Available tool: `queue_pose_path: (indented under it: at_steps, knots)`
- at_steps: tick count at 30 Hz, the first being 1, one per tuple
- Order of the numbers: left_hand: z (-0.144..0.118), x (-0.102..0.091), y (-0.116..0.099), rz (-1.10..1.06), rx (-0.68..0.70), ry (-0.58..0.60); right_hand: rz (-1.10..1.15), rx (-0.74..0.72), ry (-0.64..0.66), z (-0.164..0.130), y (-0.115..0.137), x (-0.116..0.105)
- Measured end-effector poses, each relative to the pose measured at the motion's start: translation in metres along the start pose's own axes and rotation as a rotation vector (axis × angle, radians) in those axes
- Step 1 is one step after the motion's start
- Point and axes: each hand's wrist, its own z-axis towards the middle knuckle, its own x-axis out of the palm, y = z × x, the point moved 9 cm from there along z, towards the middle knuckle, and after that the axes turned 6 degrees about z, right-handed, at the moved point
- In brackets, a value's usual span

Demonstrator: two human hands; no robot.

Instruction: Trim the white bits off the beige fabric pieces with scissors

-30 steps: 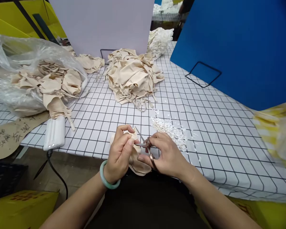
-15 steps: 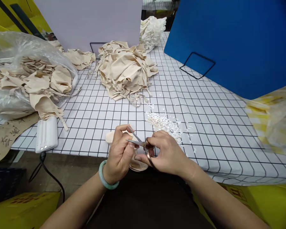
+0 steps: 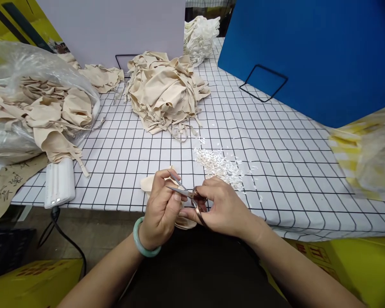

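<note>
Left hand [image 3: 162, 209]: fingers pinch a beige fabric piece [image 3: 150, 183] at the table's near edge.
Right hand [image 3: 223, 207]: fingers curl through scissors [image 3: 188, 194], blades parted beside the fabric.
Table [image 3: 276, 171]: white cloth with black grid; white clippings [image 3: 220, 164] just beyond the hands.
Piles: beige heap [image 3: 163, 92] mid-table, a plastic bag [image 3: 35, 102] of more at left.
Room: blue board [image 3: 308, 55] right, pale board [image 3: 115, 25] behind, yellow boxes [image 3: 32, 282] below.

worktop [image 3: 276, 171]: white, black grid | fabric heap [image 3: 165, 92] at centre back | bagged fabric [image 3: 35, 111] at left | white snippets [image 3: 220, 164] near front | white block [image 3: 59, 184] on left edge
</note>
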Motion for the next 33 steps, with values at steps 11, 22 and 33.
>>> queue_pose_path:
  at_steps: [11, 22, 33]
  knots:
    - [0.016, 0.030, -0.003, -0.020, 0.036, 0.118, -0.053, 0.154, -0.106, -0.023, -0.034, -0.014]
    - [0.035, 0.001, 0.027, 0.126, -0.039, 0.058, 0.015, 0.488, -0.267, -0.043, -0.093, -0.062]
    - [-0.037, -0.030, 0.070, 0.215, -0.335, 0.438, 0.339, -0.014, 0.045, 0.007, -0.003, 0.078]
